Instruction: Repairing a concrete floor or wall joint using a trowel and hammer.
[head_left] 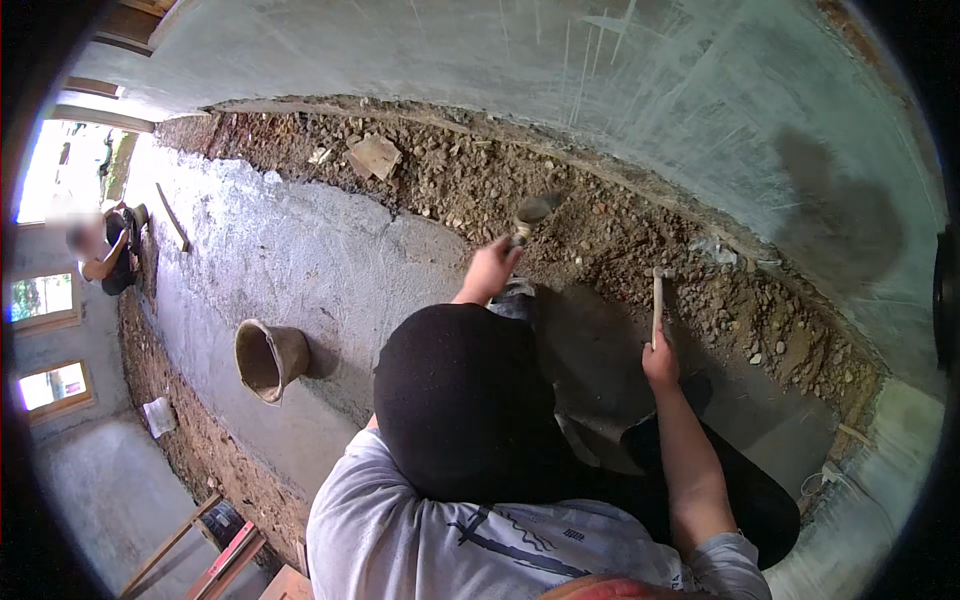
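Observation:
My left hand (488, 268) is closed on the handle of a trowel (535, 210), its grey blade over a strip of loose gravel and soil (600, 225) along the wall. My right hand (660, 358) grips a pale wooden-handled tool (657, 300), which looks like a hammer, upright at the rubble's edge to the right. My bent legs in black trousers (460, 390) fill the lower middle, above smooth dark grey cement on the right.
A bucket (292, 360) stands on the pale cement floor (300, 240) to my left. Another person (110, 255) crouches at the far left, near a bright opening. Boards (225, 560) lie at lower left. The plastered wall (680, 70) curves along the top and right.

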